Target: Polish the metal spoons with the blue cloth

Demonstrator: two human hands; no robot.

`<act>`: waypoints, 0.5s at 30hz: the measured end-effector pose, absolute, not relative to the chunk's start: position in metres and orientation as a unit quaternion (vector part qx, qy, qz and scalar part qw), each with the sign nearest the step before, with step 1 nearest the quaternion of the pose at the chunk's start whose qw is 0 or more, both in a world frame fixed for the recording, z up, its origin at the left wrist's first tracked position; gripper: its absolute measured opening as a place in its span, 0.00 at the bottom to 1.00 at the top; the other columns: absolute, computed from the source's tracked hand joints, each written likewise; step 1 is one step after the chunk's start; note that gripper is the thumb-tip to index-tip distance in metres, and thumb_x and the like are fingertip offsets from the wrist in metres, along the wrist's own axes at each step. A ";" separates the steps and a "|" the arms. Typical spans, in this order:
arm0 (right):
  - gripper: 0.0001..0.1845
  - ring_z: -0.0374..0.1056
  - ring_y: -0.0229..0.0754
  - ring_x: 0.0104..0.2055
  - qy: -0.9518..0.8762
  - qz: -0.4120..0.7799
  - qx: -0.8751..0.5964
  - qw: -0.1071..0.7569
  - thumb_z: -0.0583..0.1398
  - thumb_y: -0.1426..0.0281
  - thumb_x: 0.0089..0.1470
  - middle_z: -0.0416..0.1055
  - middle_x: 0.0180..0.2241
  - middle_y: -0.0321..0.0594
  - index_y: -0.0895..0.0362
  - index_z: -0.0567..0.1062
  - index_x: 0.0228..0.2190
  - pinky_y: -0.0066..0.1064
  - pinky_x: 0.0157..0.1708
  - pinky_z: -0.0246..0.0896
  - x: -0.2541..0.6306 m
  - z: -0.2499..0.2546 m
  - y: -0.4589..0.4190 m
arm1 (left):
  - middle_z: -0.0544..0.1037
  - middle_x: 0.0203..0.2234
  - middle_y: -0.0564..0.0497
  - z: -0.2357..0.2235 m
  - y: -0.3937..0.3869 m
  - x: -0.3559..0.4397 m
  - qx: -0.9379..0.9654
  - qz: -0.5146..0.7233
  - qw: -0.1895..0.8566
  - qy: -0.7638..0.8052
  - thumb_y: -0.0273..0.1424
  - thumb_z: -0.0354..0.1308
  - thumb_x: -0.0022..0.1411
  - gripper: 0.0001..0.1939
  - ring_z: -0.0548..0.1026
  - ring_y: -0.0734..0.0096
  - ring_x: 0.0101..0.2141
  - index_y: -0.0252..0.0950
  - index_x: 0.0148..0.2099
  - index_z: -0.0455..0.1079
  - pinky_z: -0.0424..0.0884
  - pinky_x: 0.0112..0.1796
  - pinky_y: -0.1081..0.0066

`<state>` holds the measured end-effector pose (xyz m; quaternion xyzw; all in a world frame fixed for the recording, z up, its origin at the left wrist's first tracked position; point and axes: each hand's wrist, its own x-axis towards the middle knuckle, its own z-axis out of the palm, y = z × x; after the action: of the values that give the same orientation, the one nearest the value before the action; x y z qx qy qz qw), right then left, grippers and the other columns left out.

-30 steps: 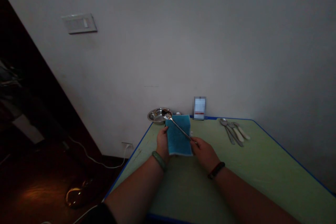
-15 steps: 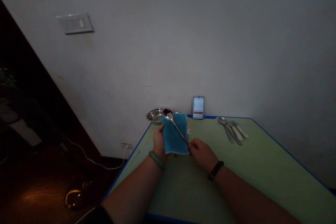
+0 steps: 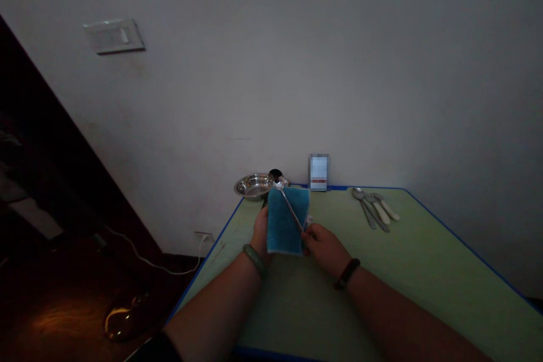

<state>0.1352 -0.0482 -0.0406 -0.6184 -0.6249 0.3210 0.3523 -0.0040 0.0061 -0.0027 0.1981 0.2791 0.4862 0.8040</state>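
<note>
A blue cloth (image 3: pixel 284 232) with a pale edge and a small white tag is spread over my left hand (image 3: pixel 260 232), which supports it from behind and below; most of those fingers are hidden. Across the cloth lies a long-handled metal spoon (image 3: pixel 291 209), tilted up to the left, its bowl past the cloth's top edge. The end of its handle is pinched in the fingers of my right hand (image 3: pixel 324 243), at the cloth's lower right corner. Behind the spoon's bowl stands a shiny metal basin (image 3: pixel 254 188), partly covered by the cloth and spoon.
Several spoons and forks (image 3: pixel 375 209), some with white handles, lie on the right of the green table (image 3: pixel 424 271) with its blue edge. A phone (image 3: pixel 319 172) leans upright against the wall. A white cable (image 3: pixel 169 270) runs to a wall socket at left.
The cloth has shifted slightly right and down under the spoon. The spoon has turned steeper and its bowl now points farther up, past the cloth. My right hand keeps its pinch on the handle.
</note>
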 end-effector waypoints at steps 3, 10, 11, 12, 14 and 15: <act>0.13 0.67 0.38 0.27 -0.626 0.324 -0.621 0.343 0.50 0.61 0.51 0.72 0.22 0.37 0.57 0.67 0.26 0.27 0.28 0.53 0.135 -0.040 -0.048 | 0.70 0.12 0.50 -0.003 0.002 -0.002 0.224 0.474 0.789 0.322 0.33 0.48 0.57 0.17 0.67 0.74 0.16 0.32 0.19 0.65 0.66 0.26 0.72; 0.14 0.65 0.37 0.26 -0.679 0.293 -0.582 0.338 0.51 0.61 0.51 0.71 0.24 0.38 0.56 0.70 0.25 0.27 0.25 0.50 0.131 -0.038 -0.055 | 0.75 0.21 0.51 -0.005 -0.004 0.010 0.317 0.509 0.752 0.275 0.35 0.57 0.51 0.10 0.73 0.67 0.27 0.34 0.35 0.71 0.67 0.32 0.69; 0.15 0.64 0.37 0.25 -0.684 0.272 -0.587 0.337 0.51 0.60 0.51 0.70 0.23 0.38 0.56 0.70 0.23 0.27 0.24 0.49 0.131 -0.035 -0.056 | 0.75 0.21 0.52 -0.004 -0.004 0.011 0.322 0.520 0.741 0.278 0.34 0.58 0.50 0.10 0.73 0.67 0.27 0.34 0.35 0.71 0.67 0.31 0.70; 0.17 0.62 0.37 0.24 -0.682 0.251 -0.595 0.342 0.50 0.59 0.51 0.69 0.21 0.38 0.57 0.70 0.22 0.27 0.24 0.49 0.132 -0.032 -0.057 | 0.75 0.20 0.52 -0.003 -0.004 0.010 0.327 0.530 0.727 0.289 0.33 0.58 0.50 0.09 0.73 0.68 0.26 0.34 0.35 0.71 0.67 0.31 0.70; 0.20 0.60 0.36 0.23 -0.661 0.210 -0.604 0.393 0.49 0.57 0.53 0.66 0.19 0.36 0.57 0.69 0.21 0.27 0.24 0.49 0.135 -0.026 -0.058 | 0.72 0.16 0.53 -0.001 -0.005 0.008 0.335 0.531 0.708 0.322 0.32 0.59 0.49 0.08 0.71 0.69 0.21 0.34 0.32 0.71 0.66 0.28 0.71; 0.20 0.60 0.36 0.24 -0.644 0.195 -0.603 0.429 0.48 0.56 0.53 0.65 0.19 0.35 0.56 0.68 0.22 0.26 0.25 0.50 0.138 -0.024 -0.057 | 0.71 0.14 0.53 0.000 -0.005 0.007 0.339 0.519 0.709 0.336 0.33 0.58 0.50 0.08 0.70 0.70 0.19 0.33 0.30 0.71 0.65 0.26 0.71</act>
<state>0.1377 -0.0571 -0.0240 -0.6026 -0.6441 0.1953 0.4288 0.0069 -0.0050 0.0002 0.3391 0.3356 0.5187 0.7095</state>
